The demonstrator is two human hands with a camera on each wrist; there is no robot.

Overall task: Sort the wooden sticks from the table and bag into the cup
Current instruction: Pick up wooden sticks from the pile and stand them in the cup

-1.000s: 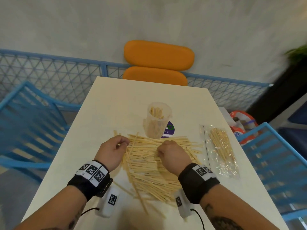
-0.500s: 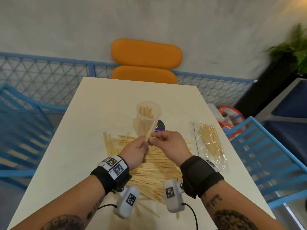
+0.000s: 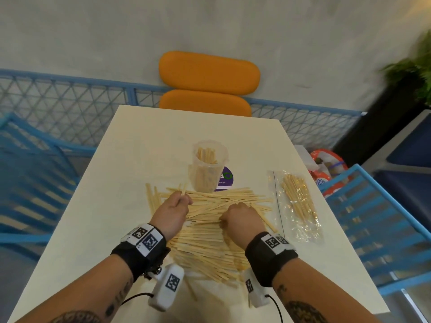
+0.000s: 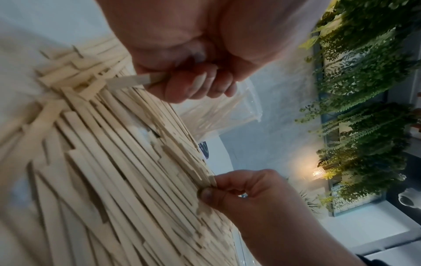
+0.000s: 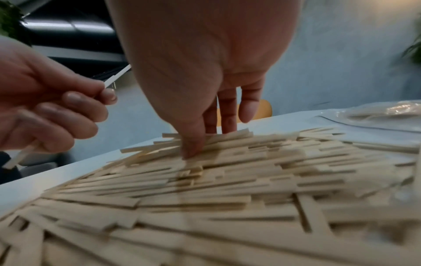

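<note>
Head view, nearest first: the right hand is down on the pile of sticks on the table, thumb and fingertips closing on the end of one stick among many, a pinch just forming on a stick not yet lifted. The sticks there overlap closely, so the fingers could well take two or three at once, or drag neighbours sideways and send some toward the near table edge, where a few already lie loose. Just beyond, the left hand holds a thin stick curled in its fingers, its tip pointing up toward the cup. That hold looks light and off-centre, so the stick may pivot or slip on the way over. The cup is tall, clear and partly filled, standing just behind the pile; a stick pushed in at a slant could catch on those already inside, or a knock to the rim could tip it. Well to the right lies the bag with its sticks inside, untouched; its slack plastic is likely to snag them when they are pulled out.
</note>
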